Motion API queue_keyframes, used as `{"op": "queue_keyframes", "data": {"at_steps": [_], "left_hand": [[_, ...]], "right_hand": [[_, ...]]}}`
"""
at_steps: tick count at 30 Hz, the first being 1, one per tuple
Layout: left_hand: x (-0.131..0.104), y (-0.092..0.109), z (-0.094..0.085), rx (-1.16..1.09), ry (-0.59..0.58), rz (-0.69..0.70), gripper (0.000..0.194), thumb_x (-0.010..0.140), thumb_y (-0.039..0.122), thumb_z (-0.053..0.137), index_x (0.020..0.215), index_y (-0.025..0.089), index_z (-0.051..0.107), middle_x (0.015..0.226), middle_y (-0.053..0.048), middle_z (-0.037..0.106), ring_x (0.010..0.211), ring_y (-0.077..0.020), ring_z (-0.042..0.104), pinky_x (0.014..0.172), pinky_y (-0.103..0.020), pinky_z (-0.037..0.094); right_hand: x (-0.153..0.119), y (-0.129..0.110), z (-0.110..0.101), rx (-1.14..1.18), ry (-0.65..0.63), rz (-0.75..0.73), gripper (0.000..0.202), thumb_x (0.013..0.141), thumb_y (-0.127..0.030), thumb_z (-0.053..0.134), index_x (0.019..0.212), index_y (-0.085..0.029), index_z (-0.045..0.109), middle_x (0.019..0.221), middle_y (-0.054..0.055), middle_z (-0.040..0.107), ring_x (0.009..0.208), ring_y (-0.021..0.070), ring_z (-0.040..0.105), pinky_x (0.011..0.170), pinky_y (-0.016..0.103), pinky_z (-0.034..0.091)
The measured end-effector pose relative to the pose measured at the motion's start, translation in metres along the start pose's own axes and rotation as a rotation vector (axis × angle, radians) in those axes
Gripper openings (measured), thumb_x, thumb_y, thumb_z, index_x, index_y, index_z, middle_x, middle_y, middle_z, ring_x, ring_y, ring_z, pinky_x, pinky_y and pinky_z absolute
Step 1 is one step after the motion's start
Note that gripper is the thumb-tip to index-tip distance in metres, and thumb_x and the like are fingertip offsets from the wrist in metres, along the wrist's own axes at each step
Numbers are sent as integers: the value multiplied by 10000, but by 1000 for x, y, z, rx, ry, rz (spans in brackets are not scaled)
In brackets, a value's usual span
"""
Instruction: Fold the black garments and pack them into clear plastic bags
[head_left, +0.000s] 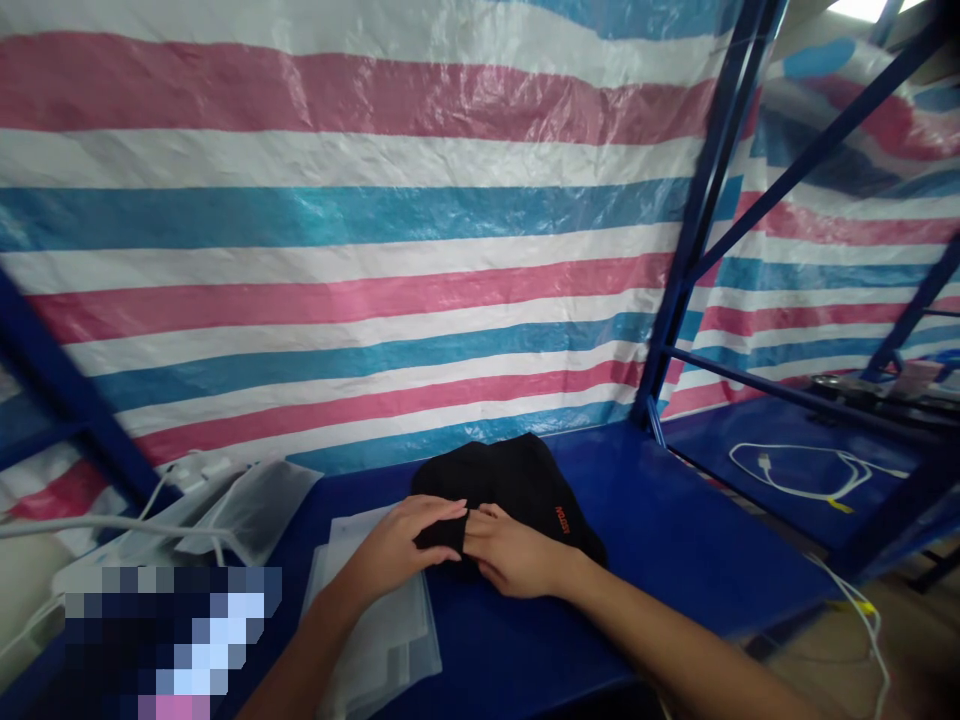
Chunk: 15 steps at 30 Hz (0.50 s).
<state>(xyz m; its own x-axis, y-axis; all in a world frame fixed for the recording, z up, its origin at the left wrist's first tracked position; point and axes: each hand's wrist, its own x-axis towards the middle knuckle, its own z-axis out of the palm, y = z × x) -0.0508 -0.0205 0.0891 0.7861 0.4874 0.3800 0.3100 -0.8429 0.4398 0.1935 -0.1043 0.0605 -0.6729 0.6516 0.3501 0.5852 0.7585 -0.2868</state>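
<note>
- Nearest, at the near left of the cloth (495,472), a pixelated patch (169,640) masks whatever is there.
- Clear sleeves (394,640) lie just beside the cloth, on its near left side; the left arm covers part of them, and I cannot tell whether they hold anything.
- At the cloth's near edge, the left hand (397,540) pinches a black fold between thumb and fingers; the right hand (517,550) grips the same fold's end with bent fingers, their tips hidden.
- The cloth sits on the desk (690,540), orange lettering (562,520) on its right side, too small to read surely. The handling looks partway through: the bulk is gathered compactly, the near fold not yet laid down. What is left, and whether this is a garment or a bag, cannot be told.
- Left of the cloth, a translucent bag (262,505) half hides other items.
- Beyond the cloth hangs a striped sheet (360,295).
- Far right of the cloth, past a blue post (694,220), a white cable (802,487) lies looped; the clutter behind is blurred.
</note>
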Motion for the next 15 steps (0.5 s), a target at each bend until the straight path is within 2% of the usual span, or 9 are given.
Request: {"op": "queue_keyframes", "data": {"at_steps": [3,7,8,11,12,15], "left_hand": [[2,3,1,32,-40,52,622,857,378,890,1438,384,666,1356,-57,744,1282,-288,668,1131,-504,526],[2,1,-7,45,-52,103,727,809,426,925,1474,356,639,1399,-67,726,1326,-311,645,1176,-537,490],[1,0,-10,42,-43,108,662,826,435,910,1439,352,673,1404,-65,723,1334,-311,642,1183,-537,485],[-1,-5,-16,11,-28,138,296,977,391,763,1270,357,786,1345,-44,758,1308,-277,668,1174,-504,501],[-1,-6,-17,-1,-28,146,241,1014,372,715,1239,361,801,1326,-39,767,1296,-266,676,1160,-489,515],[0,-4,-13,-5,-38,161,244,1039,362,678,1254,372,792,1343,-36,759,1289,-263,682,1142,-480,529]], "right_hand": [[2,1,6,15,2,-16,356,926,-70,550,1254,-191,618,1320,125,678,1384,260,538,1262,528,300],[5,4,8,36,54,-60,274,923,-92,560,1179,-158,632,1257,152,670,1341,270,565,1245,487,368],[6,4,7,42,67,-62,270,921,-95,564,1175,-155,633,1257,157,663,1329,272,571,1234,480,389],[6,4,5,56,81,-51,320,915,-104,581,1226,-155,633,1272,157,663,1309,274,585,1225,481,408],[6,4,5,64,81,-48,334,913,-112,592,1241,-158,637,1275,156,668,1306,277,590,1218,479,417],[6,4,5,83,68,-48,330,915,-140,613,1240,-159,666,1277,158,689,1291,284,607,1180,464,451]]}}
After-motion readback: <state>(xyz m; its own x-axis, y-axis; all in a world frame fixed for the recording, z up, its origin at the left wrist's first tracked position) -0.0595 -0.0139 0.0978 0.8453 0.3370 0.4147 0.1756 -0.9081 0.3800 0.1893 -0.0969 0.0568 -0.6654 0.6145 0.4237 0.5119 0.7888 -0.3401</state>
